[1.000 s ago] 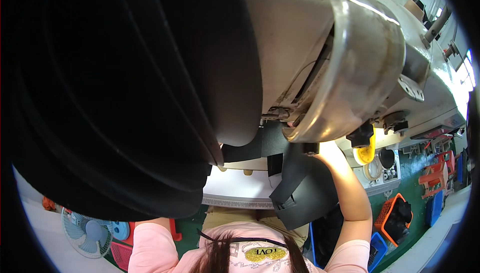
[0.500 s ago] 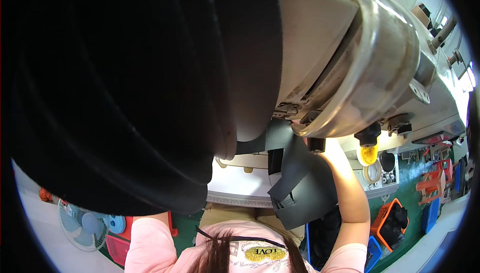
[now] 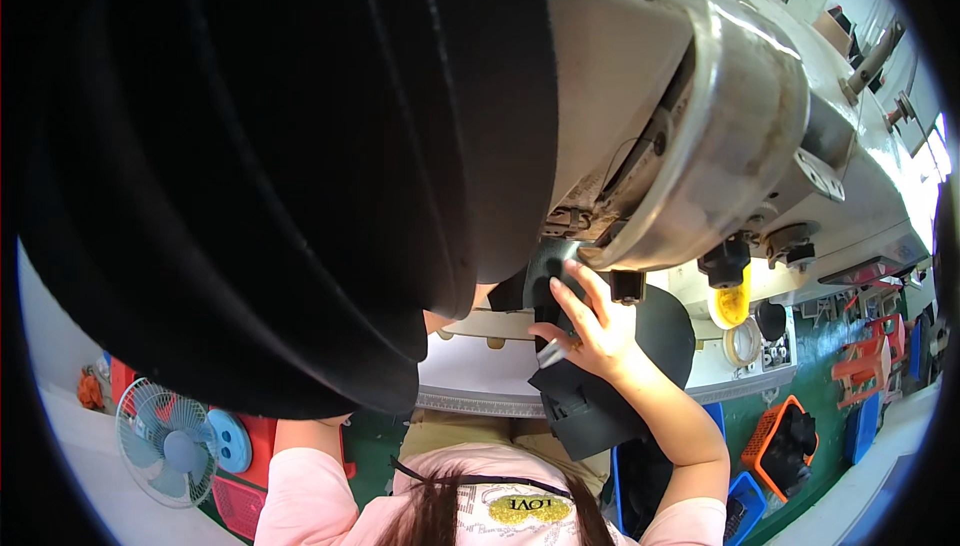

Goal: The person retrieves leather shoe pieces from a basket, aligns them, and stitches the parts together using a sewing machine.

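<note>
My right hand [image 3: 603, 331] is below the sewing machine head [image 3: 690, 126]. Two of its fingers reach forward onto a dark, smooth piece of sheet material [image 3: 545, 268] by the stitching area. A small silvery tool [image 3: 550, 354], blurred, sticks out from this hand beside the thumb; its kind does not show. More black sheet material [image 3: 655, 346] hangs under my right forearm with a pointed flap. Large, curved black layers [image 3: 300, 196] fill the left side and hide most of my left hand [image 3: 436, 322]. Only slivers of its skin show, its fingers hidden.
A pale machine table [image 3: 480, 376] with a ruler edge lies before me. A yellow lamp [image 3: 730, 301] hangs under the machine arm. At right stand an orange basket [image 3: 770, 451] with black pieces and red stools [image 3: 862, 368]; at left, a fan [image 3: 180, 446].
My right hand has come out from behind the machine head, back toward me, and its fingers and the silvery tool now show. The black layers have shifted slightly; slivers of my left hand appear.
</note>
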`<state>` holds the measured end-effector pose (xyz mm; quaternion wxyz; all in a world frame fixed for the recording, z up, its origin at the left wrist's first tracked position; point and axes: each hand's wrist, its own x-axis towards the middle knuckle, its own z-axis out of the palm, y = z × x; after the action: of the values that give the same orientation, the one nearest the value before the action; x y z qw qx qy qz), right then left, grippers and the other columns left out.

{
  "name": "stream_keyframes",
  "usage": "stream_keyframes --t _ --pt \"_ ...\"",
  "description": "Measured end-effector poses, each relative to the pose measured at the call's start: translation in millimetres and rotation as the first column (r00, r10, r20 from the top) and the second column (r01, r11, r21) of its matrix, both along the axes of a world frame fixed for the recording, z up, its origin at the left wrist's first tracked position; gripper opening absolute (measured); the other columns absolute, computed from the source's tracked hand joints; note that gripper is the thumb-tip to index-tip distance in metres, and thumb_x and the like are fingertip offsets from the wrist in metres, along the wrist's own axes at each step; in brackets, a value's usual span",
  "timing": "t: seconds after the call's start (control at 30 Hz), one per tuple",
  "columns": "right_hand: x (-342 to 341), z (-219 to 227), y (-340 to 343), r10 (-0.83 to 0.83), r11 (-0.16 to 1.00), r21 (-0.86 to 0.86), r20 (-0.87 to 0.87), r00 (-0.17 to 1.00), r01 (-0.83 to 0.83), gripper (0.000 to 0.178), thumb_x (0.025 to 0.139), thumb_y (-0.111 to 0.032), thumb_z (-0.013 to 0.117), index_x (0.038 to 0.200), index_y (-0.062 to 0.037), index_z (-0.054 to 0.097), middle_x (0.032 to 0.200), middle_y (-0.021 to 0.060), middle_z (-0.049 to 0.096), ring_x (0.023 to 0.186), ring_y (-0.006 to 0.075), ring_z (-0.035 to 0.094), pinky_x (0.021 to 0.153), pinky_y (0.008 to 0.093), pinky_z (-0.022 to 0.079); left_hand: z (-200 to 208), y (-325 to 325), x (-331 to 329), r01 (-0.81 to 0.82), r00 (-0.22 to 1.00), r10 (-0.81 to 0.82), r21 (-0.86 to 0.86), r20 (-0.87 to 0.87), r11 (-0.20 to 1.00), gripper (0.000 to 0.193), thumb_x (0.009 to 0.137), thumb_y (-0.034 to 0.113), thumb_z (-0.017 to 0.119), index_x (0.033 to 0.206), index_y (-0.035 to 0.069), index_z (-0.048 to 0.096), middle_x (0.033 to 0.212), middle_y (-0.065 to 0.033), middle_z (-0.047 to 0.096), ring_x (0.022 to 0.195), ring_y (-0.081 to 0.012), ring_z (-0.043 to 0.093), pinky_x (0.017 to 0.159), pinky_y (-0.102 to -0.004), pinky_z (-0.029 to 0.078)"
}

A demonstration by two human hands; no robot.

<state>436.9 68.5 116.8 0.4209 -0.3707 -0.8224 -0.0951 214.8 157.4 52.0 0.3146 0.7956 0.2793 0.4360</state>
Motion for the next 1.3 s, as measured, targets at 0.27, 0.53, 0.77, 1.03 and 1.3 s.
stream_keyframes --t 0.27,0.53,0.77,1.03,1.3 --pt "46.2 32.4 -59.7 -0.178 0.958 0.262 0.234 0.956 0.114 0.022 0.072 -0.013 0.064 0.090 -0.0021 0.063 0.084 0.0121 0.064 0.056 0.0169 0.058 0.047 0.0227 0.044 30.1 -8.7 -6.3 -0.056 0.997 0.049 -0.118 -0.063 0.992 0.047 0.075 0.025 0.070 0.110 -0.001 0.052 0.106 -0.0114 0.056 0.098 -0.0211 0.051 0.086 -0.0332 0.038" --pt "377.6 102.4 -79.8 -0.404 0.362 0.202 -0.846 0.349 0.910 0.039 0.090 -0.029 0.054 0.109 0.0051 0.058 0.103 0.0135 0.062 0.084 0.0201 0.058 0.073 0.0290 0.045 76.6 -5.0 10.7 -0.078 0.988 0.037 -0.272 -0.152 0.959 0.054 0.076 0.027 0.068 0.117 -0.001 0.047 0.114 -0.0129 0.052 0.108 -0.0224 0.046 0.094 -0.0352 0.031" --pt "516.8 141.1 -94.9 -0.675 0.587 -0.125 -0.620 0.399 0.800 0.041 0.089 -0.034 0.051 0.105 0.0031 0.059 0.085 0.0072 0.063 0.076 0.0154 0.058 0.068 0.0294 0.046 122.5 -10.3 30.3 -0.241 0.900 0.031 -0.437 -0.434 0.867 0.060 0.077 0.028 0.066 0.124 -0.002 0.043 0.122 -0.0142 0.048 0.118 -0.0236 0.041 0.101 -0.0370 0.026" --pt "319.9 159.3 -115.2 -0.767 0.022 0.372 -0.589 0.254 0.928 0.024 0.084 -0.020 0.054 0.098 -0.0026 0.063 0.088 0.0088 0.064 0.080 0.0175 0.059 0.071 0.0288 0.045 76.0 -29.9 42.8 0.103 0.930 0.042 -0.371 0.365 0.923 0.060 0.080 0.022 0.061 0.129 -0.004 0.036 0.129 -0.0123 0.042 0.128 -0.0211 0.028 0.106 -0.0362 0.013" --pt "-29.5 43.3 -46.3 -0.058 0.979 -0.178 -0.711 0.701 -0.099 0.022 0.080 -0.001 0.057 0.102 -0.0010 0.063 0.072 0.0045 0.059 0.057 0.0080 0.050 0.050 0.0198 0.039 66.8 -15.6 54.2 -0.087 0.920 0.205 -0.336 0.333 0.938 0.030 0.079 0.013 0.066 0.105 0.000 0.057 0.096 -0.0035 0.061 0.087 -0.0093 0.054 0.081 -0.0229 0.039"
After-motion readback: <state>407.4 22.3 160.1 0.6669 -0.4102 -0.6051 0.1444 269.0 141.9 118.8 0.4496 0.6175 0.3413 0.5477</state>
